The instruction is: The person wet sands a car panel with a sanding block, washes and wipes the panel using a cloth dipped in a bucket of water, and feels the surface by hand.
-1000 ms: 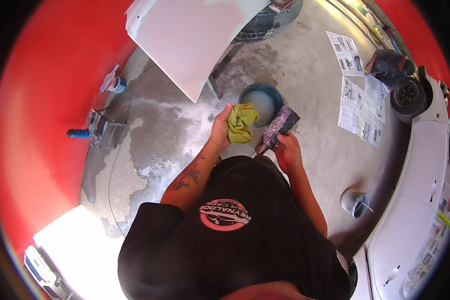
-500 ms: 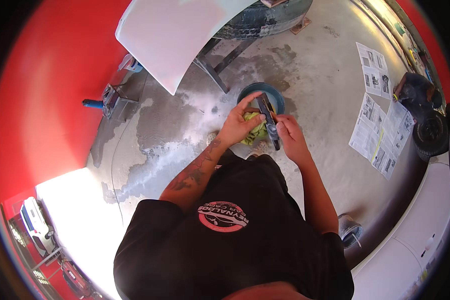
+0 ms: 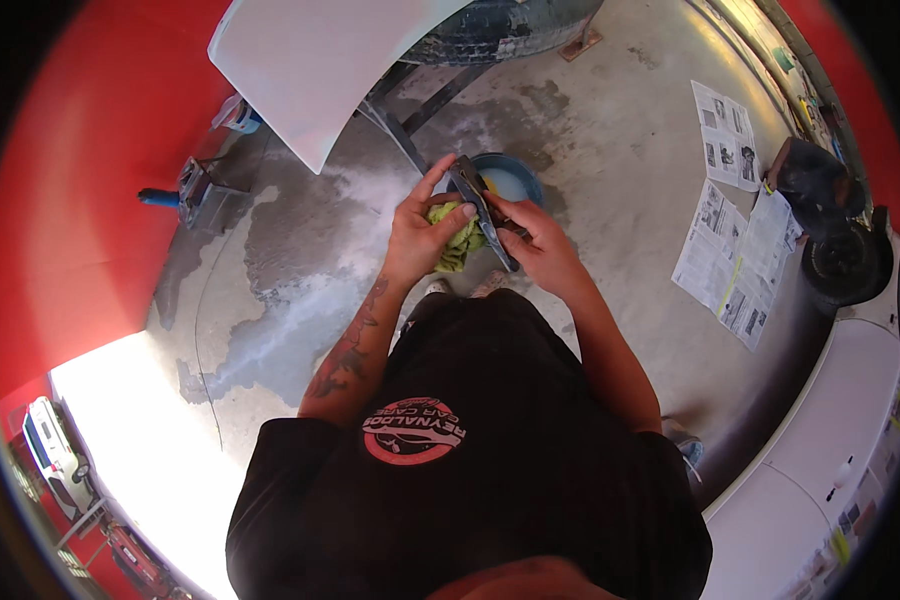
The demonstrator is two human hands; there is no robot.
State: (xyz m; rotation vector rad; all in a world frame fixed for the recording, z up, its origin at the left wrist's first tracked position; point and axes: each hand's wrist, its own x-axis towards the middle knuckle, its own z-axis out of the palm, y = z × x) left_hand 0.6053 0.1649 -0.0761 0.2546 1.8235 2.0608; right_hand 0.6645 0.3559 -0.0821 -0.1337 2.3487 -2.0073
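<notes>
In front of my body, both hands hold a long, narrow, dark sanding block (image 3: 493, 230), tilted with its far end to the left. My left hand (image 3: 416, 238) grips its left side, thumb across the near part and fingers up by the far end. My right hand (image 3: 540, 247) holds the right side, its fingers and thumb against the edge. Lower down, beyond the hands, show a crumpled yellow-green cloth (image 3: 454, 254) and a round blue-grey tub (image 3: 538, 187) of cloudy liquid. The block and fingers partly cover both.
A large whitish car panel (image 3: 320, 60) rests ahead on a dark metal stand (image 3: 398, 135). Wet patches mark the concrete floor (image 3: 300, 250). To the right lie newspaper sheets (image 3: 708, 240), a tyre (image 3: 842, 262) and a white car body (image 3: 835, 400). A small stool (image 3: 202, 198) stands left.
The whole view has shifted, so the surroundings sit further left and up. The block leans more to the left, and my right fingers now reach further along its edge.
</notes>
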